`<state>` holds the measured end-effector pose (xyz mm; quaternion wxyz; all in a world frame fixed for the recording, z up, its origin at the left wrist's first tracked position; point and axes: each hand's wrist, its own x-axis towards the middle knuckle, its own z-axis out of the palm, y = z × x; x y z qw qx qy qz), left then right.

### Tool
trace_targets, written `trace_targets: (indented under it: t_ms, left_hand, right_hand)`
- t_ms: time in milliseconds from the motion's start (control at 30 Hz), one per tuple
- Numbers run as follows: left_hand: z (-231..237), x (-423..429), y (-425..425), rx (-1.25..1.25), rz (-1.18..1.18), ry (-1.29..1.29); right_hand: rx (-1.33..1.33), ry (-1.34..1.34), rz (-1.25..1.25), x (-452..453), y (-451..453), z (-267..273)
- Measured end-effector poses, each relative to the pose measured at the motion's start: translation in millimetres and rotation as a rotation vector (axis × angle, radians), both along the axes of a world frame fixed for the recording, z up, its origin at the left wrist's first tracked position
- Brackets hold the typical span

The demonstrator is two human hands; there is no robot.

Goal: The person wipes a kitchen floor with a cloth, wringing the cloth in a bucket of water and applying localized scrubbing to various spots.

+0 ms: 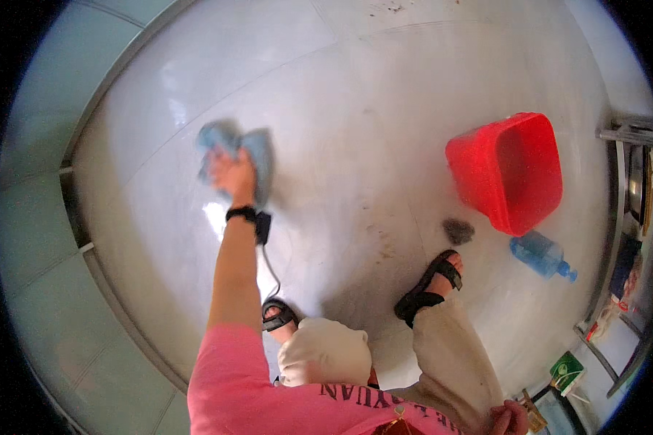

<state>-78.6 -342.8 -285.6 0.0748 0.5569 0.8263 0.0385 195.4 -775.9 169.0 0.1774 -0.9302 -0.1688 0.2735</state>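
Observation:
My left hand (pixel 233 173) presses a blue-grey cloth (pixel 258 157) against the pale, glossy floor (pixel 326 141), its fingers spread over the bunched fabric. A black band with a small box and a cable is on that wrist. Low at the right, my right hand (pixel 510 417) is partly in view beside my trouser leg, with its fingers bent; whether it holds anything is not visible. To the right, a red plastic bucket (pixel 473 168) lies tipped on its side with its mouth facing right. A dark scouring pad (pixel 458 231) lies near my sandalled foot.
A blue translucent bottle (pixel 538 254) lies beside the bucket. Tiled wall and a raised edge (pixel 109 70) curve along the left. Metal shelving (pixel 620 190) with assorted items stands at the right, and a green-and-white packet (pixel 567 373) is at the lower right. Brownish specks mark the floor.

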Motion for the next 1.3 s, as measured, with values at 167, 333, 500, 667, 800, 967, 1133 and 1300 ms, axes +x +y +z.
trace_targets:
  t_ms: [167, 333, 500, 667, 800, 967, 1133, 1300]
  left_hand:
    - [15.8, 191.7, 5.7, 0.044, -0.685, 0.007]
    - [41.6, 255.1, -109.7, -0.069, -1.05, -0.17]
    - [46.3, 210.7, -188.7, -0.188, -1.271, -0.239]
    - [38.3, 124.6, -154.7, -0.203, -0.772, -0.212]
    - [-9.8, -29.8, -115.0, 0.167, -0.201, -0.055]
    - [-2.3, -88.0, -71.4, -0.015, 0.32, 0.085]
    - [-4.0, 37.0, -55.2, 0.13, -0.086, 0.082]
    - [48.5, 145.7, -138.9, -0.185, -0.749, -0.193]
  right_hand:
    - [0.058, 0.054, 0.022, 6.4, -17.4, 4.2]
    - [0.183, -0.003, 0.148, 0.8, -5.4, 5.0]
    - [0.277, -0.053, 0.24, 0.4, -0.4, 1.0]
    - [0.295, 0.041, 0.082, -3.8, -20.1, -9.2]
    - [0.234, 0.066, 0.092, -6.0, -3.0, -5.8]
    - [0.109, 0.026, 0.239, 2.8, -15.9, -5.1]
    - [0.059, 0.055, 0.054, -6.9, -7.2, -4.6]
    - [-0.106, 0.305, 0.391, 16.4, 12.2, -9.2]
